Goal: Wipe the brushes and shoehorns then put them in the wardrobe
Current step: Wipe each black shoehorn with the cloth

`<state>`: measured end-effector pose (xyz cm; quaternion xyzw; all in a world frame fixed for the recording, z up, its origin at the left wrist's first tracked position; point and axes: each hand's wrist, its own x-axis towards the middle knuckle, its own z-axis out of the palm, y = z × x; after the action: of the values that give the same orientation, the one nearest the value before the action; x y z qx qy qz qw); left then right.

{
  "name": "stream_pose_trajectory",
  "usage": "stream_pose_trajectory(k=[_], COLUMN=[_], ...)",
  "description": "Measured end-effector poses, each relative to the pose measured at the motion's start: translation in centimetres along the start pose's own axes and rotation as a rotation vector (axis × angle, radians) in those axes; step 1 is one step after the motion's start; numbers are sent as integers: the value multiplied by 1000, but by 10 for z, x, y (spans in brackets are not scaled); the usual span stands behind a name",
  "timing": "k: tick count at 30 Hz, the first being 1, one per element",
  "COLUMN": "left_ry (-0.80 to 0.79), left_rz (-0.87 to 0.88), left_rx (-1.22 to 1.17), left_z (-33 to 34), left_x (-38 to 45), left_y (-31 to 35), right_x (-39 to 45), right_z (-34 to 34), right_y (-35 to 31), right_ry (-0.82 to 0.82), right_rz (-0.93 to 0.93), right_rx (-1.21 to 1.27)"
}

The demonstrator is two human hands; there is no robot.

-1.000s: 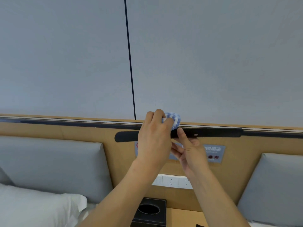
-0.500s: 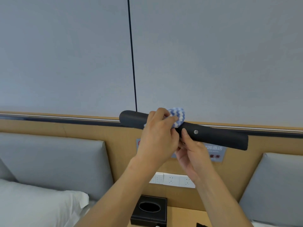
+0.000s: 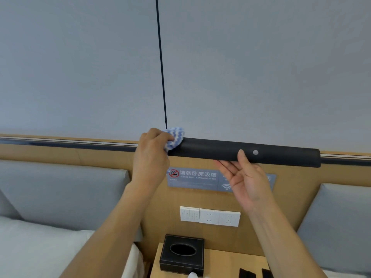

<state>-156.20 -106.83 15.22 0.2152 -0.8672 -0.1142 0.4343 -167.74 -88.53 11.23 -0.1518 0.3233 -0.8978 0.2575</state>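
Up at chest height before the headboard, both bare forearms reach forward and upward. The left hand (image 3: 151,155) shows its back, fingers curled over a bunched blue-and-white cloth (image 3: 175,138). The right hand (image 3: 246,177) is turned palm toward the camera, fingers fairly straight beneath the long black shoehorn (image 3: 247,152), which lies nearly level across the view with a small silver rivet (image 3: 255,152) near its middle.

Behind the hands runs the wooden headboard (image 3: 100,157) with a grey no-smoking sign (image 3: 193,178) and a white socket panel (image 3: 209,215). Below sits a black tissue box (image 3: 181,252) on the nightstand (image 3: 230,261), where two dark items at the bottom edge are too cropped to identify. Grey cushions (image 3: 64,193) and white bedding (image 3: 40,247) flank it.

The left hand clenches the cloth and presses it against the shoehorn's left end. The right thumb lies on the shoehorn's front, fingers under it, pinching it lightly.
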Motion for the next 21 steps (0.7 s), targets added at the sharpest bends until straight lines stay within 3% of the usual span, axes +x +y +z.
stream_pose_trajectory(k=[8,17,21], left_ry=[16,-225,-286], left_rz=[-81,325,392], left_rx=[41,-105,-164], left_z=[0,6,2], left_x=[-1,-8,-3], left_y=[4,54,56], right_x=[2,7,11], right_z=[17,29,21], right_y=[-3,1,-5], right_ry=[22,22,-9], right_rz=[-6,-19,-5], right_rx=[-59,-337,-518])
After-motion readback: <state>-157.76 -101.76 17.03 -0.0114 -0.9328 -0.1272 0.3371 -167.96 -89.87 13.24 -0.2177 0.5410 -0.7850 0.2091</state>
